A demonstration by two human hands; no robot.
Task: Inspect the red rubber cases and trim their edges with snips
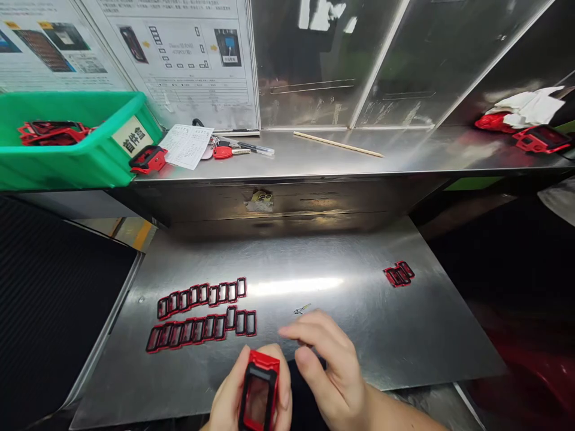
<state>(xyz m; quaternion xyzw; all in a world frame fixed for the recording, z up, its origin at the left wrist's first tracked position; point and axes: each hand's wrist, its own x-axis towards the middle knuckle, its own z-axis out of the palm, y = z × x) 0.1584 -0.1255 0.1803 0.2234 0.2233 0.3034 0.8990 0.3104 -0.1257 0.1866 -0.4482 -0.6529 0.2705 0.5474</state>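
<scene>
My left hand (227,398) is wrapped round a red-and-black rectangular frame (259,392), tilted up near the table's front edge. To its right, my right hand (330,362) holds nothing; its thumb and fingers are apart, and it does not touch the frame. Beyond the fingertips a small metal clipper-like tool (302,309) lies on the metal table (359,335). Two rows of similar red-and-black frames, an upper row (204,294) and a lower row (199,330), lie on the left. Several more frames (399,274) are bunched together on the right.
A shelf (278,161) runs across the back, bearing a green bin (103,152) with red parts, a paper slip (187,145), pens, red keys (223,152) and a wooden stick (336,144). White cloth (530,106) and red parts lie at its right end.
</scene>
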